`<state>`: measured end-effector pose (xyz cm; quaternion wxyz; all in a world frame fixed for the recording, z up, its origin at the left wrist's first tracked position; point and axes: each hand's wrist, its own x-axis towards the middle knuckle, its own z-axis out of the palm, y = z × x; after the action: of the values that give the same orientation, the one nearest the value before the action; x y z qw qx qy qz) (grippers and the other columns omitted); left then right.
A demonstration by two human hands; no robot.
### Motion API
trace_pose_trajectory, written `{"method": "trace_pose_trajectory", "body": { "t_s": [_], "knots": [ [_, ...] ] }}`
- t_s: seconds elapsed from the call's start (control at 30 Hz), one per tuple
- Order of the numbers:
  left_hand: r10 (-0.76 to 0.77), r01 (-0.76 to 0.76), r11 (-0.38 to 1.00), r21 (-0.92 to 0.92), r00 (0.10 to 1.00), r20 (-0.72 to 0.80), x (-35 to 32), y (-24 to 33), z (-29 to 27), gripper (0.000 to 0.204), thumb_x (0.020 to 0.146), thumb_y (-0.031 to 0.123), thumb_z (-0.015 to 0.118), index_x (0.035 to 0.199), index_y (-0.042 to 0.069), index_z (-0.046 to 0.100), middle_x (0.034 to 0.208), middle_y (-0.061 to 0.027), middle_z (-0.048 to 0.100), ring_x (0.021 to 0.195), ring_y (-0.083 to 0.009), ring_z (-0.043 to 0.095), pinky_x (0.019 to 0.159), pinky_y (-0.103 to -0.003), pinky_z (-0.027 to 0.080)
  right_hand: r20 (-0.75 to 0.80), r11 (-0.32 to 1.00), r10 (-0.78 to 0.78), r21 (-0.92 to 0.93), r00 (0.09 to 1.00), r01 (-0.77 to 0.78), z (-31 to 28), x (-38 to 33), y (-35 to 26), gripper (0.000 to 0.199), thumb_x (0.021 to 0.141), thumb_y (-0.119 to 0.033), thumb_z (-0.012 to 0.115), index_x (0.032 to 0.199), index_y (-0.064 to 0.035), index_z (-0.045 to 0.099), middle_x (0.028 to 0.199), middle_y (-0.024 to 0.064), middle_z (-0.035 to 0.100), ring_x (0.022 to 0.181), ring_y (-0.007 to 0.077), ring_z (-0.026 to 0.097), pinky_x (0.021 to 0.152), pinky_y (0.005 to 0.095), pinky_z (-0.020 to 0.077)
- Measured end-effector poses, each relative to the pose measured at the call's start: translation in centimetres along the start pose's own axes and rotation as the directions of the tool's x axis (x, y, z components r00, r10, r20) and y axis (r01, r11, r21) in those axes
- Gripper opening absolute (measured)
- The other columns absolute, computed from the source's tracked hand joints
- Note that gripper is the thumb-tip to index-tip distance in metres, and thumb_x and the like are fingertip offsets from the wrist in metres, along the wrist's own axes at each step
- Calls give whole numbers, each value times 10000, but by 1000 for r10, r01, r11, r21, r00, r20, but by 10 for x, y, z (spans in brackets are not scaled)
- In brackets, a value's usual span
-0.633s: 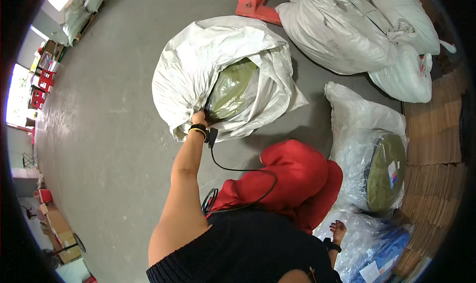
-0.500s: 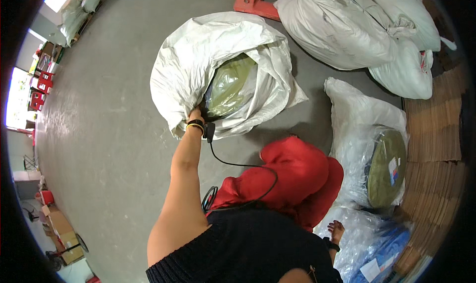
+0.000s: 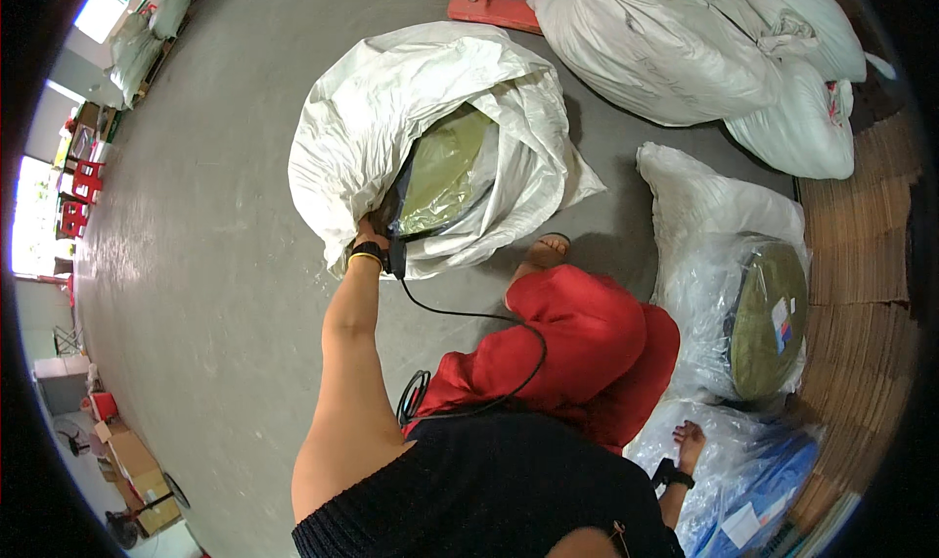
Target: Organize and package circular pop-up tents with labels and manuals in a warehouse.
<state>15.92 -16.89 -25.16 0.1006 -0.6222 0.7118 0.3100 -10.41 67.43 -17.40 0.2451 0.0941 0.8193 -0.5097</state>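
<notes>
A large white woven sack (image 3: 342,118) lies on the floor in front of me with its mouth gaping. Inside it shows an olive-green round, flat item (image 3: 445,172) wrapped in clear plastic, with a dark edge. My left hand (image 3: 371,231) is closed on the near left rim of the sack mouth; its fingers are partly hidden by the fabric. Off to the lower right, my right hand (image 3: 691,443) is held over a plastic-wrapped blue package (image 3: 758,490), fingers loosely apart and holding nothing. Whether it touches the plastic I cannot tell.
Another olive round item (image 3: 768,328) in clear plastic rests at right on a white sack (image 3: 694,206). Full white sacks (image 3: 665,49) and a red pallet jack (image 3: 489,5) stand far right. Flat cardboard stacks (image 3: 851,265) line the right side. A cable (image 3: 460,313) runs from my left wrist.
My left hand has shifted slightly left and nearer, still on the sack rim. My right hand has moved a little right and up. My foot has come into sight beside the sack.
</notes>
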Motion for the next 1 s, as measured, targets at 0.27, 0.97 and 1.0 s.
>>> {"method": "trace_pose_trajectory", "body": {
  "t_s": [0.27,0.97,1.0],
  "knots": [
    [64,311,-262,-913,950,306,-47,72,-11,301,789,316,584,964,71,575,983,-57,602,893,-237,568,780,-357,469,-2,867,-459,-221,889,447,45,-7,-221,214,880,-189,501,966,2,547,836,46,585,733,120,563,670,242,460],
    [289,426,-501,-753,903,318,-312,-50,-56,724,763,641,427,1279,139,361,1269,-74,431,1149,-265,420,960,-437,338,764,884,-272,438,585,-161,449,-47,-408,338,730,-84,652,1036,-1,533,982,60,575,852,177,551,762,300,453],
    [313,434,-489,-756,897,313,-304,-51,-56,724,763,641,427,1279,139,361,1269,-74,431,1149,-265,420,960,-437,338,724,878,-374,479,579,-31,444,-53,-412,330,749,-91,640,1047,-6,527,989,58,571,859,164,549,768,300,457]
  ]
}}
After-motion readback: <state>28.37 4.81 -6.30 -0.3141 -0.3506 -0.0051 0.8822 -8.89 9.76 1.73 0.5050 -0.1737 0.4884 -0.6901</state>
